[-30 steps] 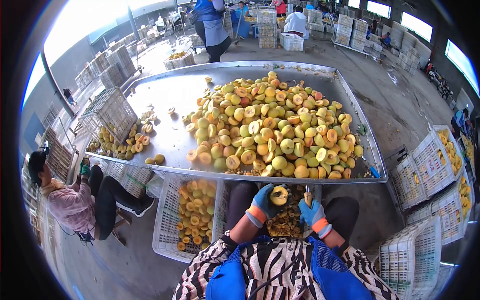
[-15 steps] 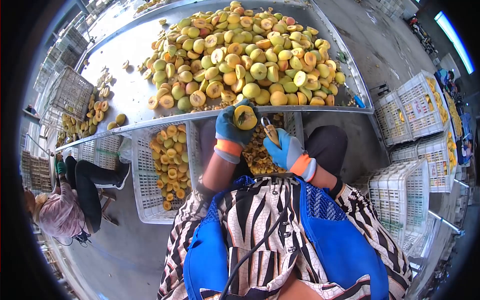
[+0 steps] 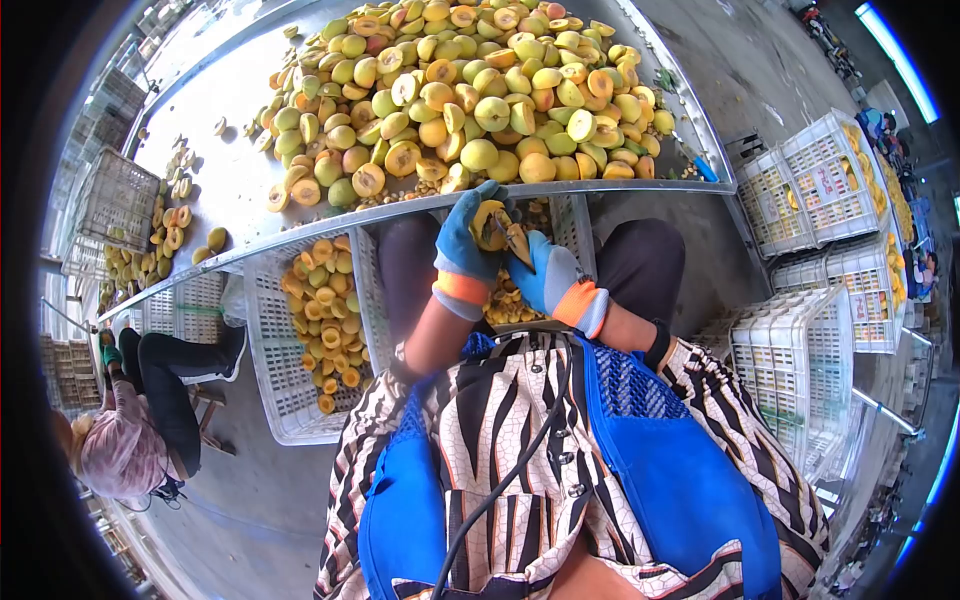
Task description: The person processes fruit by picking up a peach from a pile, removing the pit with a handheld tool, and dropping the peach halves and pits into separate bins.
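In the head view my left hand [image 3: 463, 243], in a blue-and-grey glove with an orange cuff, is closed around a halved yellow peach [image 3: 489, 224]. My right hand [image 3: 552, 275], gloved the same way, grips a wooden-handled pitting knife [image 3: 518, 243]. Its metal loop end is against the peach's cut face; the tip is mostly hidden. Both hands are just in front of the table's near edge, above a crate of dark yellow pieces [image 3: 512, 304]. Beyond them a large heap of peach halves [image 3: 455, 100] lies on the metal table [image 3: 235, 165].
To the left stands a white crate [image 3: 268, 385] partly filled with peach halves. Stacked white crates [image 3: 815, 190] and another crate [image 3: 785, 350] stand at right. A blue-handled tool [image 3: 706, 169] lies in the table's right corner. A seated person [image 3: 135, 430] is at far left.
The pitting knife has moved left from beside the peach onto its cut face. My left hand has turned the peach toward the right hand. The view has shifted slightly.
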Demonstrator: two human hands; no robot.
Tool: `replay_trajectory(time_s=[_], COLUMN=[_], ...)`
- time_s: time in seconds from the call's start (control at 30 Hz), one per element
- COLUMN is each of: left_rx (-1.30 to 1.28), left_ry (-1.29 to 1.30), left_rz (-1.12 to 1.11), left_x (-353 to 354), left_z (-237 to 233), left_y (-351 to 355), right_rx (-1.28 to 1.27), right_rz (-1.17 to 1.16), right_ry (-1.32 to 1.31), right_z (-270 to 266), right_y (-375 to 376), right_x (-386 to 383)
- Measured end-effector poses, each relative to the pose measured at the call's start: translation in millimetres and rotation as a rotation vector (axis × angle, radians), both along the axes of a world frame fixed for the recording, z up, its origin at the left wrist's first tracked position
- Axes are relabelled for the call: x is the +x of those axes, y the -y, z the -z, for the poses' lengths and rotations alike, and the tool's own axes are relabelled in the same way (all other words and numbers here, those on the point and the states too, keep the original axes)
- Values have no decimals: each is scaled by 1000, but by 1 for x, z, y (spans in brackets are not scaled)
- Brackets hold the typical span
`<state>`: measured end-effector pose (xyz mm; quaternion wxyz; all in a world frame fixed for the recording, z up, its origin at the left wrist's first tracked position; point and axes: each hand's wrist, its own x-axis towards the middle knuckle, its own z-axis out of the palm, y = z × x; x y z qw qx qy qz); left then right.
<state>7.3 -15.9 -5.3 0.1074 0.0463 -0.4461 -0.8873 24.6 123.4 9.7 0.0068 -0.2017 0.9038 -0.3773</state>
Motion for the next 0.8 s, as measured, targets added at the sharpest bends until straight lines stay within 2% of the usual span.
replay_trajectory(time_s=[0.07, 0.2, 0.27, 0.43, 0.53, 0.63, 0.8], left_rx=[560, 473, 281, 391, 402, 384, 307], left_ry=[166, 135, 192, 198, 146, 135, 107], left_rz=[208, 166, 116, 47, 79, 115, 134], left_x=[0, -1, -1, -5, -7, -6, -4], left_z=[-6, -2, -7, -28, -26, -23, -10], left_y=[4, -1, -2, -13, -13, -15, -18], right_rx=[6, 86, 126, -23, -20, 14, 37], right_rz=[7, -16, -13, 44, 92, 57, 58], right_ry=[1, 81, 130, 19, 62, -1, 38], right_z=[0, 1, 3, 1, -8, 0, 8], right_y=[-1, -1, -3, -5, -5, -9, -11], right_x=[0, 5, 6, 7, 3, 2, 4])
